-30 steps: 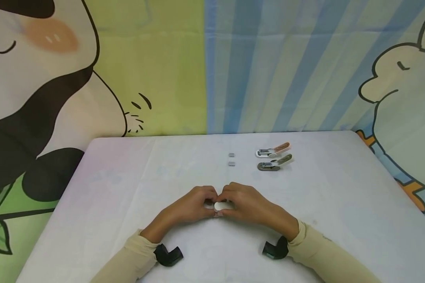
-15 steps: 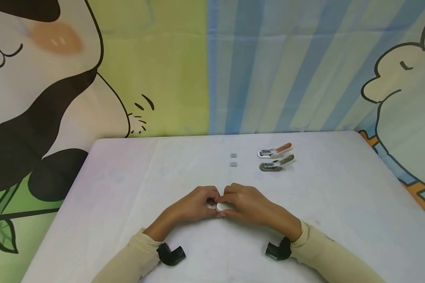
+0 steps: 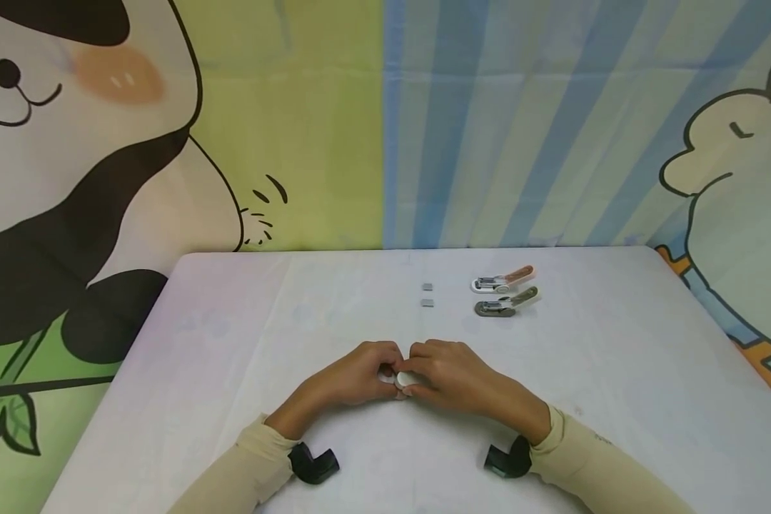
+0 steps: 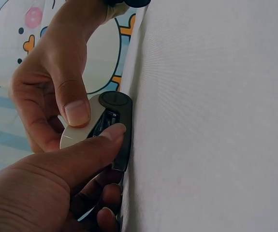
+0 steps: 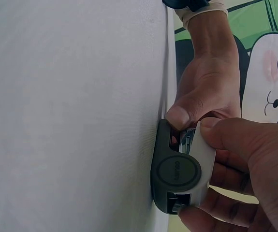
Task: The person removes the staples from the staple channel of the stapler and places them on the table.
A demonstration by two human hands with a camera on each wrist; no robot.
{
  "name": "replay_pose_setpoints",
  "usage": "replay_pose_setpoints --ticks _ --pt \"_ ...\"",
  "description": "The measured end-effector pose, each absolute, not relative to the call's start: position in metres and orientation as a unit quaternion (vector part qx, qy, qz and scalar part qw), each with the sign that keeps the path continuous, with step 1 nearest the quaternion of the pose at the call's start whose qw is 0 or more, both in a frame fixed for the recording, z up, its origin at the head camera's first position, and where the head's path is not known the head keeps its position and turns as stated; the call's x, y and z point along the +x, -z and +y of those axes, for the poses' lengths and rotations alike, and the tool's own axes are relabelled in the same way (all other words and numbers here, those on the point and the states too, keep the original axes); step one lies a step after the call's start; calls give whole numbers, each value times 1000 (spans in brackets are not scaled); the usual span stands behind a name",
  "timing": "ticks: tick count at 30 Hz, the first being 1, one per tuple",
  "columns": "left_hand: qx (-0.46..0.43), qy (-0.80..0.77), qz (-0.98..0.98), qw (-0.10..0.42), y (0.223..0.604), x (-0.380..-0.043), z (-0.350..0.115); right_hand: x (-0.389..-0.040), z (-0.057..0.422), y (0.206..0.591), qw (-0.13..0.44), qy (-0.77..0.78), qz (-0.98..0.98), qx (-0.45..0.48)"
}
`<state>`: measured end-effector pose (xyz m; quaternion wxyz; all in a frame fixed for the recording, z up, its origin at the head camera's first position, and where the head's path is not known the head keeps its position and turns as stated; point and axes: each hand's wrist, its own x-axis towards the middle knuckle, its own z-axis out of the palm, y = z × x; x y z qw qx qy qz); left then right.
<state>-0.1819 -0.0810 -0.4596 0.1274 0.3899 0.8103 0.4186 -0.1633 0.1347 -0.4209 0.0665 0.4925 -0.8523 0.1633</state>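
A small stapler with a dark grey-green base and a white upper arm is between my two hands, close over the table. In the head view only its white part (image 3: 405,380) shows, between the fingertips. My left hand (image 3: 363,375) grips the dark base, its thumb (image 4: 110,134) lying along the open channel. With thumb and fingers, my right hand (image 3: 452,373) pinches the white arm. The arm stands swung away from the base (image 5: 159,150), and metal parts show in the gap. A round hinge cap (image 5: 179,172) joins both halves.
Two similar staplers lie opened at the back right: one white with an orange handle (image 3: 519,274), one dark with a green handle (image 3: 523,296). Left of them sit two small grey blocks (image 3: 427,303). A cartoon-printed curtain (image 3: 321,143) hangs behind the white table (image 3: 231,328).
Both hands keep hold of the stapler. In the head view the whole scene has shifted slightly right and down, and a little less of the white arm shows.
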Motion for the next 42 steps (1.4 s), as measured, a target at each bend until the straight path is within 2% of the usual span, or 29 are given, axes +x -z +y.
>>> replay_pose_setpoints --ticks 8,15,23,42 --pt "401 -407 811 125 461 -183 -79 -164 136 423 65 -171 -847 499" --pt "385 -404 819 135 459 -182 -82 -166 141 417 49 -249 -835 489" --pt "390 -409 814 137 458 -183 -82 -167 149 406 -37 -258 -857 444" --pt "389 -415 809 147 457 -182 -80 -167 173 377 -176 -222 -890 357"
